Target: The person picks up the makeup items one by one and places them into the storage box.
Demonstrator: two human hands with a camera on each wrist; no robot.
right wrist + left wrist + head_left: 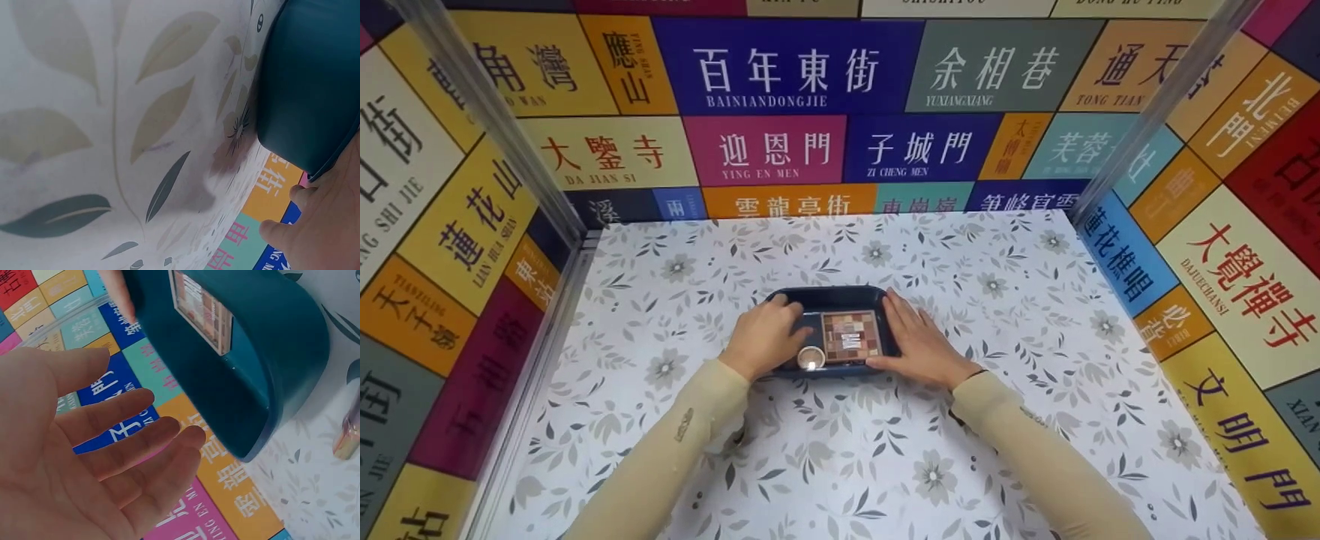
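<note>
A dark teal tray (829, 295) stands on the patterned tabletop. Inside, at its right, lies a square makeup palette (851, 336) with brown and pink blocks. A small round beige case (811, 358) sits at the palette's left near corner. My left hand (769, 336) is over the tray's left end; in the left wrist view its palm (107, 439) looks empty, with loosely bent, spread fingers. My right hand (926, 345) holds the tray's right end, thumb at the near rim and fingers along the side. In the right wrist view the tray's outer wall (309, 84) shows.
A small pinkish, gold-ended tube (349, 433) lies on the tabletop outside the tray in the left wrist view. White floral covering (934, 472) spreads over the table. Upright panels with coloured sign blocks (787, 67) border its back and both sides.
</note>
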